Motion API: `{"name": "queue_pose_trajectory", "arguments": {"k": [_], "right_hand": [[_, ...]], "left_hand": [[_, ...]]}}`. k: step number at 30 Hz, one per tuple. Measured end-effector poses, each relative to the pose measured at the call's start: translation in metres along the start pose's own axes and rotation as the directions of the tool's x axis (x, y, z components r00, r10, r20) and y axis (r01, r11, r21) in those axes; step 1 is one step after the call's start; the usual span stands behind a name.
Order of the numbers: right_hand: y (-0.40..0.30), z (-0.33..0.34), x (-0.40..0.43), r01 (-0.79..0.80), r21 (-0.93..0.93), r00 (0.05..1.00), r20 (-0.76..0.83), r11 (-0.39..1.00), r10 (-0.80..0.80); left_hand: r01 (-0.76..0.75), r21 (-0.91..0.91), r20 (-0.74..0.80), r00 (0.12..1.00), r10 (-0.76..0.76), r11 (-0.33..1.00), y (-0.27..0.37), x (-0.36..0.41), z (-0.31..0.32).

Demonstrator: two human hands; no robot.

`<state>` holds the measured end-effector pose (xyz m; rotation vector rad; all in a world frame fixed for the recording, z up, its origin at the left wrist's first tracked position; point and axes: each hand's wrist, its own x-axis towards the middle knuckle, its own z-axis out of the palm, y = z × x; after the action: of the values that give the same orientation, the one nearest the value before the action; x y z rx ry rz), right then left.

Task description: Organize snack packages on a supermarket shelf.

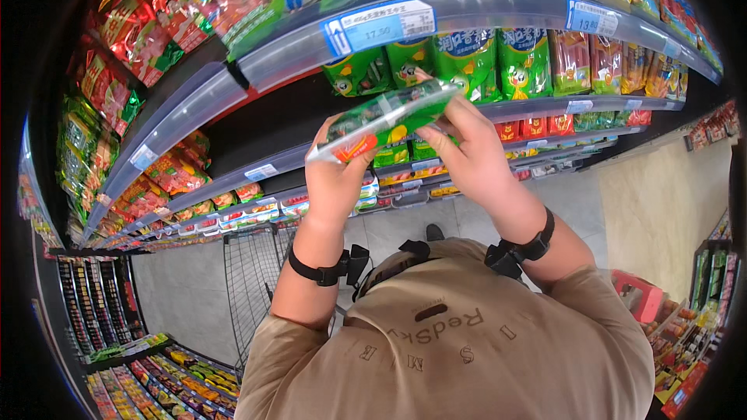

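Both my hands hold a green plastic food package [385,119] tilted in front of the shelves. My left hand [335,172] grips its lower left end, with the thumb near a red-orange patch on the wrapper. My right hand [467,143] grips the other end, thumb below and fingers at the far edge. Close behind the package, a row of similar green packages [467,67] stands on a shelf. What lies inside the held package cannot be told clearly.
A clear shelf edge with price tags [379,26] curves across the top, with red bags [131,29] at upper left. Lower shelves hold more packaged food. A wire shopping cart [251,280] stands beside me on the left. A red-pink stool-like object [639,297] is at right.
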<state>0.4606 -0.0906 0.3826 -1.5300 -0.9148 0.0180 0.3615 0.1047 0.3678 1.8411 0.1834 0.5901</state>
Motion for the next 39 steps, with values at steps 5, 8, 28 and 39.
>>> {"name": "queue_pose_trajectory", "arguments": {"k": [5,8,28,39], "right_hand": [[0.013,-0.012,0.018,-0.015,0.163,0.997,-0.067,0.986,0.027],[0.024,-0.022,0.025,-0.024,0.212,0.999,-0.018,0.977,0.028],[0.054,-0.038,0.038,-0.093,0.388,0.967,0.254,0.917,-0.01],[0.036,-0.056,0.029,-0.134,0.144,0.931,0.357,0.98,0.075]], "left_hand": [[0.056,-0.189,-0.025,0.998,-0.061,0.98,-0.001,0.026,0.016],[0.009,-0.201,-0.024,1.0,-0.014,0.979,-0.008,0.039,0.018],[-0.066,-0.245,0.017,0.997,0.073,0.967,-0.031,0.076,0.018],[-0.049,0.12,0.111,0.993,0.035,0.992,-0.04,0.086,0.016]]}}
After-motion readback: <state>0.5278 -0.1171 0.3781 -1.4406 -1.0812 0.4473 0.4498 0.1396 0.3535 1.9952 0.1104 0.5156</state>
